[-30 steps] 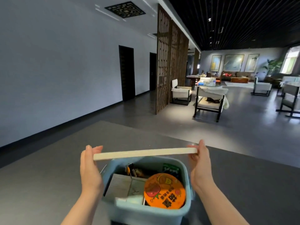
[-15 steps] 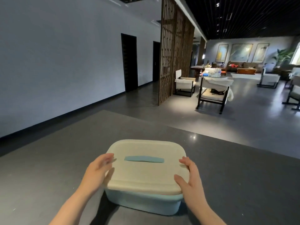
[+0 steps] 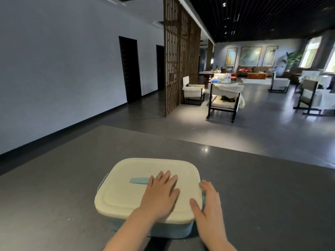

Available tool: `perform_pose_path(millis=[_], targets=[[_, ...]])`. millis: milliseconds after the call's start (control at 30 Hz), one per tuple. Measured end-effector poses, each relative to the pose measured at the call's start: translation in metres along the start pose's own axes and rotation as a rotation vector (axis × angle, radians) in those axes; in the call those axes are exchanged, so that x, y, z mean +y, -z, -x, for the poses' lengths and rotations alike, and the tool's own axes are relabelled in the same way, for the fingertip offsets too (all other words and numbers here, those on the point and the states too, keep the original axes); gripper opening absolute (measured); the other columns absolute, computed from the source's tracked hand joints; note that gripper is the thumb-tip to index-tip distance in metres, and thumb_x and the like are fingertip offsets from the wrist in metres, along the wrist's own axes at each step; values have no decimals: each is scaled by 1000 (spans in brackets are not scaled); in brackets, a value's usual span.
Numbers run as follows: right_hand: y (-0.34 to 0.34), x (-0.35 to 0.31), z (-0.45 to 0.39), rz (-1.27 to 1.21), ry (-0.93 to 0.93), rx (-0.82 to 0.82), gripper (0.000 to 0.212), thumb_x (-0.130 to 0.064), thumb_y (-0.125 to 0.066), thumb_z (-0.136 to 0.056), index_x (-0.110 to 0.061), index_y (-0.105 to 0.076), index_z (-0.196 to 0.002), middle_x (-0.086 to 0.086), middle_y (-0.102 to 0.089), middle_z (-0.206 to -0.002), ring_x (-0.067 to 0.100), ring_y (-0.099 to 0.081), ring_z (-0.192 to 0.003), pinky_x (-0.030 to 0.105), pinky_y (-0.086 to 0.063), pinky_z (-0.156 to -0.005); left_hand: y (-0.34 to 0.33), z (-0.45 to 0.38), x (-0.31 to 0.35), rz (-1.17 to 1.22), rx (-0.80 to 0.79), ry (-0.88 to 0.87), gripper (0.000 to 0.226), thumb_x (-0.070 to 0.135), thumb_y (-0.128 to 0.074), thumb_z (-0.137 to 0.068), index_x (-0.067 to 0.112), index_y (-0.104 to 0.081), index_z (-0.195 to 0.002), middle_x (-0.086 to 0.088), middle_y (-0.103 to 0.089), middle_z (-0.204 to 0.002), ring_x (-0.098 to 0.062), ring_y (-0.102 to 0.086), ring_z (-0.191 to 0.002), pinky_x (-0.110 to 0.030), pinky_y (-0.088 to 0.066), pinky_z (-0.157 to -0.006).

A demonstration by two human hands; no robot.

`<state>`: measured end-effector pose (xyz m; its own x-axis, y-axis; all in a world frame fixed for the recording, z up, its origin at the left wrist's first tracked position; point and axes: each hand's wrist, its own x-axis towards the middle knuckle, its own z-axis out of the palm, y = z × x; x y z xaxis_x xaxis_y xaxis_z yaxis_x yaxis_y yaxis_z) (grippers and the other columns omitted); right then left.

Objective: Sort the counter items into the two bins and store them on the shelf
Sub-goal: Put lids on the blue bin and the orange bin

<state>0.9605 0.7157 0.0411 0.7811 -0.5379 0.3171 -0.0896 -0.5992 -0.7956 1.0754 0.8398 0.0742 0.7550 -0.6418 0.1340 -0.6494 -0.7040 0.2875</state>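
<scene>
Flat left hand [image 3: 159, 194] hides lid [image 3: 126, 194] handle's end; right hand [image 3: 210, 205] fingers straight.

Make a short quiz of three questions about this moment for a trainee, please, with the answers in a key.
1. True or false: the cream lid sits on the blue bin.
2. Which hand lies flat on top of the lid? A left hand B right hand
3. Fill in: the bin stands on the grey ____.

Key: 1 true; 2 A; 3 counter.
</scene>
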Motion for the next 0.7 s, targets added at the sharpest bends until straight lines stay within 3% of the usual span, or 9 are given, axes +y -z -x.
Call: perform_pose_path(millis=[67,133,300,400,533,700], targets=[[6,3,-6,-86,-170,8,62,-32,-64,-88,-25,-32,-141,-6,-31,-148,11,-29,-136,34,-24,-114,-8,-7,-1,-88,-85,43,54,53,-13,-99,41,-3,-150,11,7,-160,-16,11,-147,-42,8,-117],[11,0,-14,-213,-347,-35,70,-36,-66,-86,-21,-29,-144,-1,-34,-147,17,-38,-131,33,-34,-104,-13,-10,-3,-122,-106,79,54,55,-8,-97,43,4,-149,12,11,-159,-17,13,-147,-44,9,-116],[8,-8,-24,-495,-604,-160,39,-34,-59,-92,-12,-51,-123,3,-64,-114,17,-62,-99,33,-52,-83,-16,-13,3,-136,-89,132,53,52,-7,-98,44,6,-149,14,11,-159,-17,13,-147,-46,6,-117],[5,-13,-23,-545,-612,-147,24,-31,-56,-95,-16,-56,-113,1,-68,-105,15,-64,-94,27,-52,-74,-16,-12,6,-125,-77,149,53,50,-7,-98,43,5,-149,12,11,-159,-18,12,-147,-45,7,-117],[5,-15,-23,-331,-476,-31,19,-28,-57,-93,-23,-54,-111,-9,-64,-98,3,-58,-87,21,-45,-68,-14,-11,8,-111,-64,142,53,49,-8,-99,42,3,-150,11,8,-160,-18,11,-147,-45,6,-118],[10,-16,-28,-101,-384,-77,33,-30,-55,-94,-19,-54,-125,-5,-64,-108,11,-60,-95,27,-50,-80,-11,-9,8,-101,-59,139,53,50,-10,-99,41,0,-150,10,5,-161,-18,9,-148,-45,5,-118]])
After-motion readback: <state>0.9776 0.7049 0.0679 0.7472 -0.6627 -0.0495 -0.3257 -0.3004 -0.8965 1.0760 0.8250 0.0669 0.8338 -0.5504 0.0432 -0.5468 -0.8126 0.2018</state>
